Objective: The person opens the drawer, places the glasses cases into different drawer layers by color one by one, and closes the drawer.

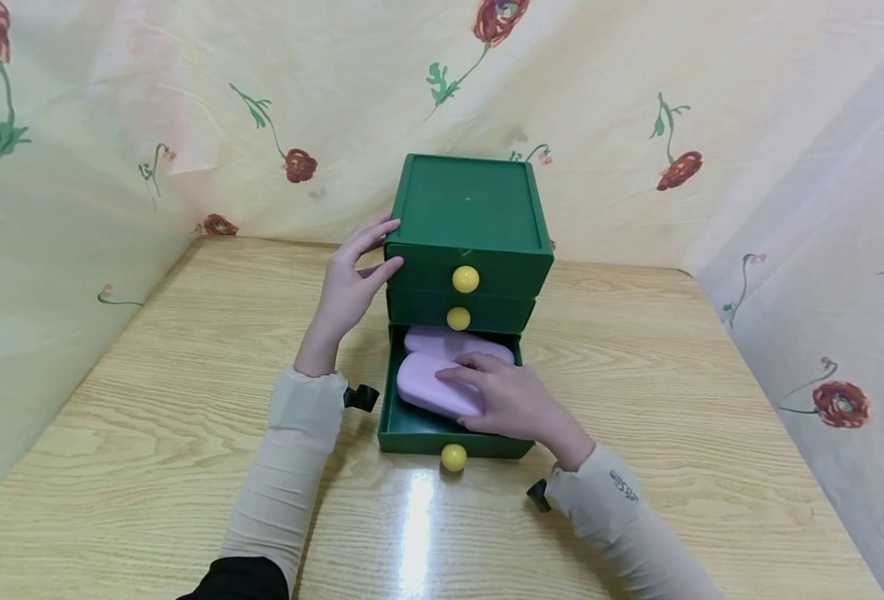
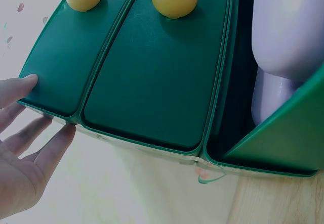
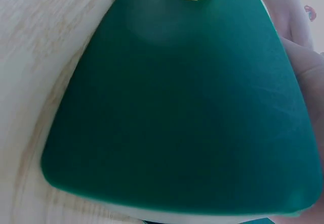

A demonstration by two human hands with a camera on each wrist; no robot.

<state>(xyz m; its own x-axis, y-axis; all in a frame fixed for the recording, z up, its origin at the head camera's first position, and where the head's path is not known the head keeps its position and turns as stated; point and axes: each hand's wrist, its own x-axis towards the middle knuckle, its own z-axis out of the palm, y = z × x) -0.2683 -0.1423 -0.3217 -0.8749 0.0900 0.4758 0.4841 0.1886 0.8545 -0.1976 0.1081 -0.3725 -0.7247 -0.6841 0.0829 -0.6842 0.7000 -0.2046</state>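
Note:
A green three-drawer cabinet (image 1: 469, 200) with round yellow knobs stands on the table, its bottom drawer (image 1: 412, 440) pulled out. Two lilac oblong cases with rounded ends lie in that drawer, the front case (image 1: 427, 385) overlapping the rear case (image 1: 434, 340). My right hand (image 1: 512, 400) holds the front case, fingers over its top and thumb by its near edge. In the right wrist view the drawer front (image 3: 177, 107) hides the case. My left hand (image 1: 347, 287) rests on the cabinet's upper left corner, thumb on the front, straight fingers along the side.
The upper drawer (image 1: 427, 271) and middle drawer (image 1: 419, 308) are closed. A wood-grain table (image 1: 187, 375) extends around the cabinet. Behind it hangs a flowered cloth (image 1: 367, 108). The bottom drawer's yellow knob (image 1: 453, 457) juts toward the front.

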